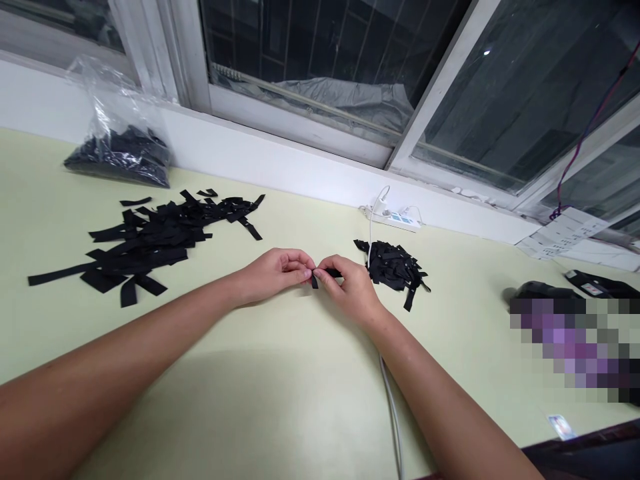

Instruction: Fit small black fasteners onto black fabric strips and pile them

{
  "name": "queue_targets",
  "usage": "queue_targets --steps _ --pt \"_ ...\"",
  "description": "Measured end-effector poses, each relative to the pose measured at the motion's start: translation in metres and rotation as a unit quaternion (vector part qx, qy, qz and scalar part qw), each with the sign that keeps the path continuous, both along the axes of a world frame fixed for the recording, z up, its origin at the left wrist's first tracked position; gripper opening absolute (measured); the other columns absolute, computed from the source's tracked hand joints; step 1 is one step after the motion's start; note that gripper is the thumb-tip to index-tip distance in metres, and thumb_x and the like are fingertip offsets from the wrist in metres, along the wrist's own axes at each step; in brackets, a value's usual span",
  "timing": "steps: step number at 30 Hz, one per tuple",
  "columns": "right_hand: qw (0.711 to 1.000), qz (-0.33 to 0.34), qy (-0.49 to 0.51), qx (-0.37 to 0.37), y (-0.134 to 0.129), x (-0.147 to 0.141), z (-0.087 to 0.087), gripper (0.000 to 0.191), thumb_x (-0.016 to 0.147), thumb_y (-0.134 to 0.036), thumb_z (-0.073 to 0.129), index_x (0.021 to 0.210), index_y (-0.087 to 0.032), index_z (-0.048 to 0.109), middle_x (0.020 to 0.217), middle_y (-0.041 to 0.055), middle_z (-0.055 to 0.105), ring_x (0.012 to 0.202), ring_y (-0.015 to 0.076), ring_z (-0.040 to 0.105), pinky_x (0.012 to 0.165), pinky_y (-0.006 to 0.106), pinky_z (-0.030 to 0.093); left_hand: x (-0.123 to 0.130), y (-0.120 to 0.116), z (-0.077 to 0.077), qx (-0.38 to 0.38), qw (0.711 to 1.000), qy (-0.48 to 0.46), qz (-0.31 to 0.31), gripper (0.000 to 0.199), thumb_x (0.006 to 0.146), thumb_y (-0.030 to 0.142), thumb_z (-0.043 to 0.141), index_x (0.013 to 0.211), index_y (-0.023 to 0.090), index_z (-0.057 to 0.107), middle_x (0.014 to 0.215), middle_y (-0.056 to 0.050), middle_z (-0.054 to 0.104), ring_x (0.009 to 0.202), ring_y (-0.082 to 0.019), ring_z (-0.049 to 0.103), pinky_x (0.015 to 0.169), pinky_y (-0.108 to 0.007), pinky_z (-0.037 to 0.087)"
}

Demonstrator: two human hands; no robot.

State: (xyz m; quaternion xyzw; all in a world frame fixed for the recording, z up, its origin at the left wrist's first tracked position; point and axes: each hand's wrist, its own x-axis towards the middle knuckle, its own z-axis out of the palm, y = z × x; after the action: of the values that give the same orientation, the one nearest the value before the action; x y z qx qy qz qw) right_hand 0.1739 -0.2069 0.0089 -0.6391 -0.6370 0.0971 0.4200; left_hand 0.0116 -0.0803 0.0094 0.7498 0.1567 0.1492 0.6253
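Note:
A small black strip (pixel 315 282) hangs between my fingertips above the middle of the table. My left hand (pixel 281 273) pinches it from the left, thumb against forefinger. From the right, my right hand (pixel 349 285) is closed on the same strip, and part of the strip shows behind its fingers. The two hands nearly touch. To the left lies a large loose pile of black strips (pixel 165 233). A smaller pile of black pieces (pixel 395 267) lies just right of my right hand.
A clear plastic bag (pixel 123 150) of black pieces stands at the back left. A power strip (pixel 395 219) lies near the wall, and its white cable (pixel 391 400) runs under my right arm. Dark and blurred items lie at the right, near a small card (pixel 561 427).

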Motion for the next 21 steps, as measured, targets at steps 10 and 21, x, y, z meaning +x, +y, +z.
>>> queue_targets --steps 10,21 --pt "0.989 0.054 0.125 -0.051 -0.003 -0.007 0.005 0.019 0.091 -0.037 0.057 0.091 -0.018 0.062 0.085 0.002 0.065 0.078 0.0137 0.056 0.068 0.025 0.043 -0.002 0.002 0.005 -0.03 0.997 -0.015 -0.065 0.019 0.084 0.036 0.065 0.09 0.02 0.058 0.09 0.0 0.058 0.088 -0.014 0.054 0.083 -0.028 0.043" --pt "0.978 0.094 0.175 -0.063 0.001 -0.01 -0.008 0.015 0.092 -0.034 0.053 0.09 -0.019 0.059 0.083 0.0011 0.062 0.076 0.0135 0.056 0.07 0.026 0.044 -0.003 -0.003 0.009 -0.068 0.995 0.011 -0.067 0.025 0.08 0.034 0.067 0.073 0.02 0.047 0.069 0.003 0.051 0.062 -0.01 0.048 0.057 -0.024 0.035"
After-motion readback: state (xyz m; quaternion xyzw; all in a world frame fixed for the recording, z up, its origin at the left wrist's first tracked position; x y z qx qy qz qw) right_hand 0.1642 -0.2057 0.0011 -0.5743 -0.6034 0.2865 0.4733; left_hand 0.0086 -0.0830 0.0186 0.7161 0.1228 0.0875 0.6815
